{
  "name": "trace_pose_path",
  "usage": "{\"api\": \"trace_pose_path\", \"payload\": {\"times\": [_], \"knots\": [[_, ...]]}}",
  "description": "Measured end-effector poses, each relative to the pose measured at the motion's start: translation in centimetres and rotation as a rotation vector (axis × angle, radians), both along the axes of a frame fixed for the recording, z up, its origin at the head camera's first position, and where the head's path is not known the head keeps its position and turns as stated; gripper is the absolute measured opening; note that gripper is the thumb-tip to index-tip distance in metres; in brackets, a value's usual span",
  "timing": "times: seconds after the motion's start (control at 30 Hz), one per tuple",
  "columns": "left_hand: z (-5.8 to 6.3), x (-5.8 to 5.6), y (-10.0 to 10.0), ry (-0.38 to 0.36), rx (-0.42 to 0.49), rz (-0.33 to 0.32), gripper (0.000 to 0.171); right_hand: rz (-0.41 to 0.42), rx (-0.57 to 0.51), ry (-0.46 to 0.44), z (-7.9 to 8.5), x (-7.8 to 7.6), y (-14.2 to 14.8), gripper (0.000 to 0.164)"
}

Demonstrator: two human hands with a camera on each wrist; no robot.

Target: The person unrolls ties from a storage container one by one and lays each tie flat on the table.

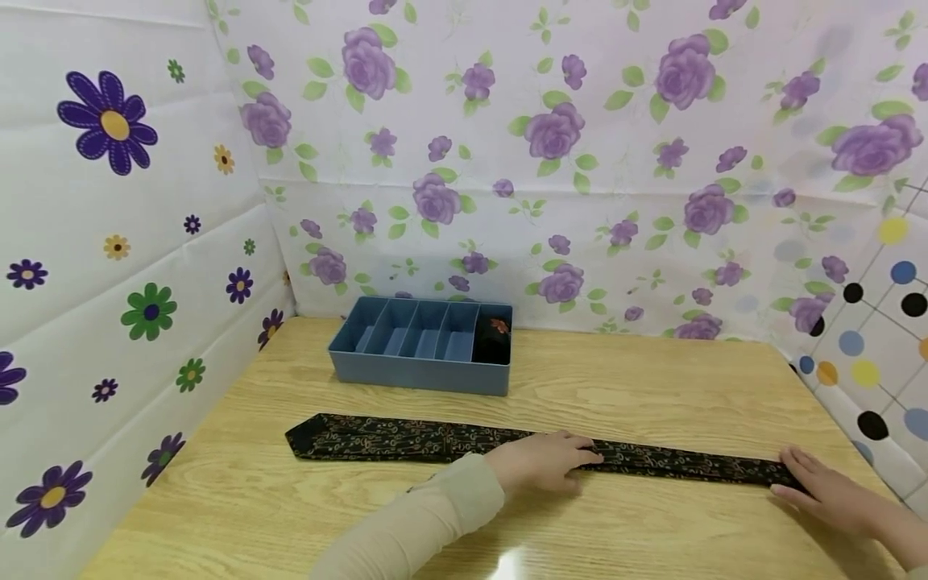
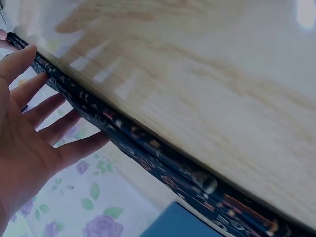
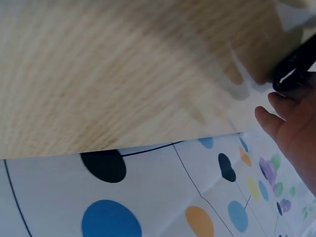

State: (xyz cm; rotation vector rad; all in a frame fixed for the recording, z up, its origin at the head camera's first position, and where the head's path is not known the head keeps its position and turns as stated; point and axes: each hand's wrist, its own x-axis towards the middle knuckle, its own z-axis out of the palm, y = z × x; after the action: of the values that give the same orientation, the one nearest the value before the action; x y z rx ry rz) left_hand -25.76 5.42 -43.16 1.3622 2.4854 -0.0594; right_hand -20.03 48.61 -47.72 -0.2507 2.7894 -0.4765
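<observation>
A long dark necktie [image 1: 377,439] with a small light pattern lies stretched across the wooden table, its wide pointed end at the left. My left hand [image 1: 544,461] rests on its middle. In the left wrist view the spread fingers [image 2: 79,146] are nearly straight, and their tips touch the folded tie [image 2: 148,155]. At the narrow right end, my right hand [image 1: 834,491] lies with its fingers at the far edge and the thumb at the near edge. The right wrist view shows the dark tie end [image 3: 294,69] beside these fingers; part of it is hidden.
Behind the tie stands a blue divided box [image 1: 420,374]; its rightmost compartment holds a dark rolled item [image 1: 493,342] with a reddish motif. Flower-patterned sheets [image 1: 464,161] hang at the back and left, a dotted sheet [image 1: 870,346] at the right. Wooden tabletop [image 1: 652,379] surrounds the box.
</observation>
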Motion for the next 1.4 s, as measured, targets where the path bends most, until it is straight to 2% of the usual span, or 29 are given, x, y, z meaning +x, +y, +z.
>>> {"api": "trace_pose_path", "payload": {"times": [0.07,0.27,0.37,0.53,0.67,0.83,0.97,1.07,1.27,1.4], "knots": [[0.2,-0.1,-0.3,0.006,0.033,0.007,0.054,0.024,0.019,0.007,0.7,-0.5,-0.2,0.076],[0.3,-1.0,-1.2,0.057,0.079,0.033,0.052,0.087,-0.018,0.047,2.8,-1.8,-1.2,0.063],[0.2,-1.3,-1.5,0.077,0.116,0.038,0.048,0.109,0.017,0.084,3.4,-2.3,-2.0,0.059],[0.0,-1.9,-2.0,0.112,0.191,0.035,0.039,0.128,0.044,0.129,4.0,-3.0,-3.2,0.051],[0.1,-2.3,-2.6,0.109,0.232,0.036,0.034,0.121,0.053,0.173,4.0,-3.6,-4.1,0.047],[0.6,-2.6,-3.4,0.103,0.261,0.053,0.03,0.088,0.002,0.268,4.2,-4.0,-5.9,0.042],[1.0,-2.9,-3.8,0.116,0.285,0.062,0.029,0.104,-0.043,0.36,4.9,-3.8,-7.8,0.036],[1.1,-3.0,-4.0,0.128,0.307,0.089,0.027,0.144,-0.049,0.422,5.6,-3.6,-9.1,0.031],[1.6,-2.7,-5.2,0.179,0.361,0.175,0.026,0.177,-0.054,0.446,6.5,-4.1,-10.9,0.031],[1.8,-2.7,-5.9,0.19,0.382,0.209,0.026,0.193,-0.052,0.474,6.9,-4.5,-11.7,0.03]]}}
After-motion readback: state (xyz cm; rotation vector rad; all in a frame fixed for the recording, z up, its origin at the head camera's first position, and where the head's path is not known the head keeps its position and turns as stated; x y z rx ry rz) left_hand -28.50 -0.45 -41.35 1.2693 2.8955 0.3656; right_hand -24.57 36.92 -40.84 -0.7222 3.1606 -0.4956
